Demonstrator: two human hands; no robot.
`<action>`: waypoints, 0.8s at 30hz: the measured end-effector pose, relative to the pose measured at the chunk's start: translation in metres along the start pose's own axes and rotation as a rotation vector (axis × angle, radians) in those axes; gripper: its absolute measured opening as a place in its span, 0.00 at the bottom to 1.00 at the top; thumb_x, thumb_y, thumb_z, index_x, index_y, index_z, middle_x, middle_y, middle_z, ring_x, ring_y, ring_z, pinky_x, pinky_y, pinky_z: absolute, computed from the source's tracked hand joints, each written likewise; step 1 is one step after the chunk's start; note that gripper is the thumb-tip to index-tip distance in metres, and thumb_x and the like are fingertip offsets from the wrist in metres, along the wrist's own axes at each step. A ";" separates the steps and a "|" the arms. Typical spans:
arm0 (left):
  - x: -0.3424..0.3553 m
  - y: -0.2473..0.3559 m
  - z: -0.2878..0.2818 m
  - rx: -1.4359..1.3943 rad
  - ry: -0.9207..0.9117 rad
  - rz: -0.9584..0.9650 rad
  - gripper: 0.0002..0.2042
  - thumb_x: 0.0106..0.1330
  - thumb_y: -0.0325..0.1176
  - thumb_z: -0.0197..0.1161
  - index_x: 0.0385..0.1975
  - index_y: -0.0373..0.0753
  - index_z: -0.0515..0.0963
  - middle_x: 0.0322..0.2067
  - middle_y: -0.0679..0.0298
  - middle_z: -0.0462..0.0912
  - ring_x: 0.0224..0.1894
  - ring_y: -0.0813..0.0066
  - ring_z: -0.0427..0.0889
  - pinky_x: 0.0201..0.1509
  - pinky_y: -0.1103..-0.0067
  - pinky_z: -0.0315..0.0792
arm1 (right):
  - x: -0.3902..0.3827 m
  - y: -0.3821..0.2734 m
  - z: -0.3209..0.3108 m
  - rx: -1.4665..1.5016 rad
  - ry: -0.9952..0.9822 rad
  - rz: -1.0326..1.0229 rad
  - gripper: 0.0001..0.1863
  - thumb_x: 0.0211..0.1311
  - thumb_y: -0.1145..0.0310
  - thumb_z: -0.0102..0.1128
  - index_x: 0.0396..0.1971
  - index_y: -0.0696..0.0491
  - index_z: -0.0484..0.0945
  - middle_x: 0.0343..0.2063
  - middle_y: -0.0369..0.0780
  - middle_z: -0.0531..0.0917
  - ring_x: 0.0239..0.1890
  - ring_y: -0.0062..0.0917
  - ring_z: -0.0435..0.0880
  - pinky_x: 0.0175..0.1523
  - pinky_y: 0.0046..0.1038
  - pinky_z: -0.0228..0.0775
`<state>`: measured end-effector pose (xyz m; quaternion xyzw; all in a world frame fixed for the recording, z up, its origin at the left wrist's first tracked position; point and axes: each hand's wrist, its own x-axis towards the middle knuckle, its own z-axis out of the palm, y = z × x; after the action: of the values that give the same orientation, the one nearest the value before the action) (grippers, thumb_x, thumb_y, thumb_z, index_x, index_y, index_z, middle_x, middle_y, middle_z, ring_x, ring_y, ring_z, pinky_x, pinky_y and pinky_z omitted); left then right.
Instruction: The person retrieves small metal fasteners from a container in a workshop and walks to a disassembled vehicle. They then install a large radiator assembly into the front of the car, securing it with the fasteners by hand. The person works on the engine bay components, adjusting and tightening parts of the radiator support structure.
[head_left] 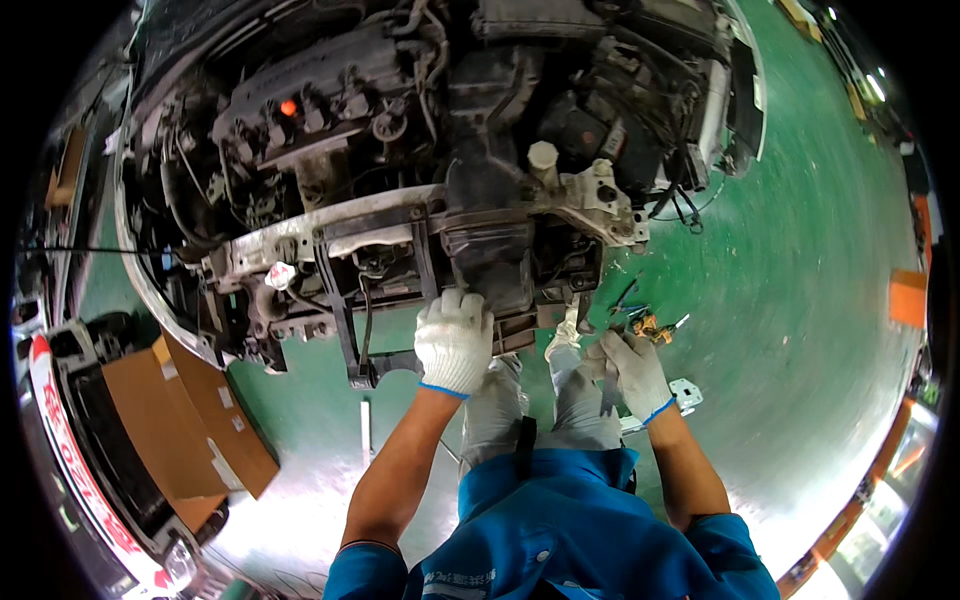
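I stand at the front of a car with its engine bay uncovered. My left hand, in a white knit glove with a blue cuff, is closed at the lower edge of a black plastic frame at the car's front. Its fingertips are hidden from me. My right hand, gloved alike, hangs to the right over the floor, apart from the car. Its fingers are curled together; what they hold, if anything, I cannot make out. A black air duct lies just beyond my left hand.
Hand tools, some with orange and blue parts, lie on the green floor beyond my right hand. A metal plate is beside that hand. Left stands a cardboard box, near a long pale strip. Loose wiring hangs at the car's right corner.
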<state>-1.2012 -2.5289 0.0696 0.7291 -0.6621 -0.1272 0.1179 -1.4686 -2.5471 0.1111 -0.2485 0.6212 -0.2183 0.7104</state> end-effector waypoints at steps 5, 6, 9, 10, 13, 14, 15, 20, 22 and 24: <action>-0.010 0.010 -0.002 0.069 0.038 0.281 0.10 0.57 0.37 0.68 0.37 0.44 0.80 0.37 0.61 0.79 0.41 0.58 0.81 0.49 0.62 0.73 | -0.007 0.054 -0.057 -0.325 0.103 -0.103 0.18 0.71 0.60 0.55 0.43 0.63 0.79 0.31 0.40 0.85 0.31 0.21 0.80 0.34 0.25 0.72; -0.010 0.009 -0.003 0.066 0.028 0.269 0.10 0.57 0.37 0.67 0.37 0.45 0.80 0.37 0.60 0.79 0.42 0.58 0.80 0.49 0.62 0.73 | 0.000 0.081 -0.074 -0.289 0.150 -0.114 0.18 0.71 0.61 0.55 0.43 0.63 0.80 0.30 0.39 0.84 0.29 0.20 0.79 0.34 0.26 0.71; -0.014 -0.004 0.003 0.038 -0.014 0.208 0.12 0.57 0.38 0.67 0.40 0.45 0.80 0.38 0.59 0.79 0.44 0.57 0.80 0.50 0.62 0.74 | 0.010 0.136 -0.115 -0.320 0.255 -0.029 0.19 0.70 0.61 0.55 0.47 0.62 0.81 0.25 0.36 0.81 0.25 0.19 0.75 0.29 0.26 0.67; -0.016 -0.002 0.004 0.045 -0.029 0.201 0.12 0.57 0.38 0.67 0.40 0.45 0.80 0.38 0.59 0.79 0.44 0.57 0.80 0.50 0.62 0.74 | 0.014 0.170 -0.145 -0.176 0.220 0.041 0.19 0.70 0.61 0.55 0.47 0.62 0.82 0.24 0.35 0.80 0.23 0.18 0.73 0.28 0.25 0.66; -0.023 0.010 0.006 0.088 -0.049 0.205 0.14 0.57 0.38 0.67 0.43 0.44 0.80 0.41 0.58 0.79 0.45 0.56 0.81 0.49 0.62 0.75 | 0.006 0.253 -0.211 -0.091 0.305 0.220 0.15 0.66 0.61 0.58 0.39 0.59 0.81 0.20 0.32 0.73 0.18 0.16 0.68 0.22 0.23 0.58; -0.028 0.014 -0.001 0.097 -0.050 0.185 0.16 0.58 0.37 0.67 0.45 0.43 0.80 0.42 0.57 0.80 0.44 0.54 0.81 0.49 0.62 0.75 | -0.001 0.257 -0.213 -0.083 0.309 0.289 0.15 0.66 0.60 0.58 0.37 0.58 0.81 0.20 0.32 0.73 0.18 0.16 0.68 0.21 0.22 0.58; -0.029 0.018 -0.004 0.098 -0.046 0.175 0.17 0.58 0.36 0.66 0.48 0.43 0.79 0.43 0.56 0.80 0.44 0.53 0.81 0.49 0.61 0.75 | -0.008 0.265 -0.222 -0.074 0.324 0.351 0.14 0.65 0.60 0.58 0.35 0.58 0.80 0.20 0.32 0.73 0.18 0.16 0.69 0.20 0.22 0.57; -0.105 0.030 0.008 -0.591 -0.259 -0.362 0.18 0.66 0.41 0.65 0.54 0.43 0.77 0.50 0.56 0.80 0.49 0.51 0.81 0.56 0.63 0.74 | -0.029 0.292 -0.239 0.020 0.301 0.373 0.14 0.67 0.58 0.58 0.28 0.52 0.73 0.19 0.33 0.73 0.15 0.17 0.67 0.18 0.23 0.54; -0.123 0.038 0.040 -1.308 -0.392 -0.858 0.20 0.69 0.43 0.65 0.58 0.45 0.74 0.52 0.57 0.79 0.53 0.53 0.79 0.58 0.63 0.74 | -0.023 0.289 -0.240 0.022 0.281 0.328 0.16 0.68 0.56 0.59 0.28 0.52 0.74 0.19 0.33 0.74 0.13 0.17 0.66 0.18 0.23 0.54; -0.129 0.027 0.076 -1.750 -0.212 -0.967 0.23 0.69 0.45 0.66 0.61 0.48 0.71 0.55 0.58 0.77 0.59 0.56 0.75 0.61 0.63 0.72 | -0.020 0.288 -0.242 0.007 0.234 0.304 0.16 0.69 0.55 0.59 0.29 0.52 0.75 0.20 0.33 0.76 0.15 0.17 0.67 0.19 0.23 0.56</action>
<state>-1.2640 -2.4036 0.0113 0.5616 0.0244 -0.6675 0.4882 -1.7108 -2.3297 -0.0788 -0.1223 0.7291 -0.1380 0.6591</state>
